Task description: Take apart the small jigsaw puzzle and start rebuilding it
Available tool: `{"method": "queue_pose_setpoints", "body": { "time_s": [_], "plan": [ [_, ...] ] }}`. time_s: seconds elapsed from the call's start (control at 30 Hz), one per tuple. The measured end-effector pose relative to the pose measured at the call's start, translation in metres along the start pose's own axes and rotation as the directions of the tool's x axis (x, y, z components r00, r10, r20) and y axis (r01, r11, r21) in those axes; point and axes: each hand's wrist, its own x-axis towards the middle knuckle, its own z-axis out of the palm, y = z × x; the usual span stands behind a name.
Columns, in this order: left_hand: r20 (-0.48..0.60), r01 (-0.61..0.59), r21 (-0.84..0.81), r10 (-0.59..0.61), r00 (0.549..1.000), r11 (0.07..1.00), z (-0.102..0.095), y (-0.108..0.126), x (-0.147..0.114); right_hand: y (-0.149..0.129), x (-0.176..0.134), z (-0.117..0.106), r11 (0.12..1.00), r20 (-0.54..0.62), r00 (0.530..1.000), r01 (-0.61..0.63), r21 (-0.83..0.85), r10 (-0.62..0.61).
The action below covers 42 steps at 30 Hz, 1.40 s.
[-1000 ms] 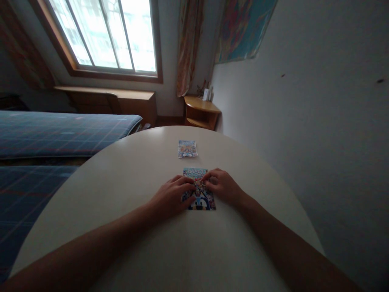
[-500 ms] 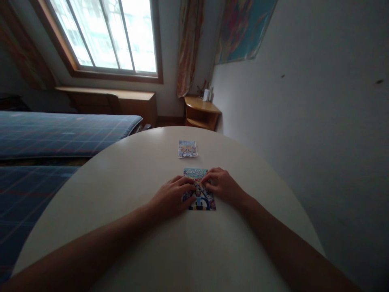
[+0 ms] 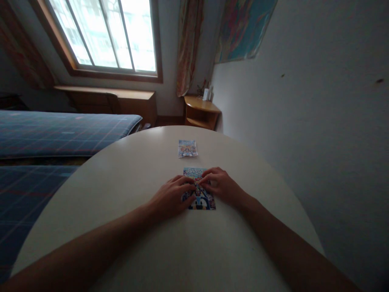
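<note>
- Our left hand (image 3: 174, 194) lies palm down over the left edge of a printed sheet (image 3: 201, 199), its fingers loosely spread and gently bent, with no grasp closed around anything.
- Our right hand (image 3: 221, 185) comes in from the other side with bent fingers, thumb and forefinger close together over the middle of the sheet; we cannot tell whether they pinch anything.
- Between our hands, the thin, rectangular sheet lies flat on the worktop (image 3: 130, 174), with pale bubble lettering along the top, a busy patch of small coloured shapes in the middle and a dark blue cartoon face at the bottom.
- Beyond it, well clear of our fingers, we see a smaller, paler sheet (image 3: 187, 149) with a similar design, its lower edge looking slightly uneven.
- Smooth and cream-coloured, the worktop curves round at its far edge and catches a soft sheen of light.
- To our left stretches a mattress (image 3: 60, 134) in blue plaid fabric.
- Ahead, a patterned curtain (image 3: 188, 44) hangs in folds beside a brown-framed window (image 3: 103, 32), above a corner cabinet (image 3: 202, 104) of yellowish wood with a rounded front.
</note>
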Motion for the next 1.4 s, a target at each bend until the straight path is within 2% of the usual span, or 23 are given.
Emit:
{"method": "queue_pose_setpoints", "body": {
  "time_s": [0.23, 0.5, 0.63, 0.87, 1.03, 1.17, 1.4],
  "plan": [
    [-0.002, -0.012, 0.003, 0.012, 1.0, 1.0, 0.002, -0.001, 0.0, -0.002, -0.001, 0.0, 1.0, 0.011, 1.0, 0.01, -0.027, -0.01],
    [-0.008, -0.009, -0.006, 0.009, 1.0, 1.0, 0.001, -0.001, 0.0, 0.016, -0.002, -0.008, 1.0, 0.005, 1.0, -0.012, -0.012, 0.012],
    [-0.009, -0.007, 0.0, 0.007, 1.0, 1.0, 0.002, -0.001, 0.0, 0.015, -0.002, -0.007, 1.0, -0.009, 1.0, -0.007, -0.011, 0.007],
    [-0.008, -0.01, -0.009, 0.01, 1.0, 1.0, 0.001, 0.0, 0.0, 0.007, -0.002, -0.006, 0.997, 0.089, 0.993, 0.071, 0.015, -0.072],
    [-0.004, -0.01, -0.004, 0.01, 1.0, 1.0, 0.0, 0.001, 0.0, 0.015, 0.0, -0.005, 1.0, 0.012, 1.0, -0.019, 0.004, 0.019],
    [-0.027, 0.047, 0.033, -0.047, 0.999, 0.998, 0.0, 0.001, -0.001, 0.018, 0.0, -0.005, 0.997, -0.026, 0.997, -0.07, -0.026, 0.069],
    [-0.01, 0.081, 0.061, -0.08, 0.997, 0.995, 0.001, 0.001, -0.001, 0.012, -0.002, -0.004, 0.997, 0.013, 0.999, -0.051, -0.051, 0.052]
  ]
}}
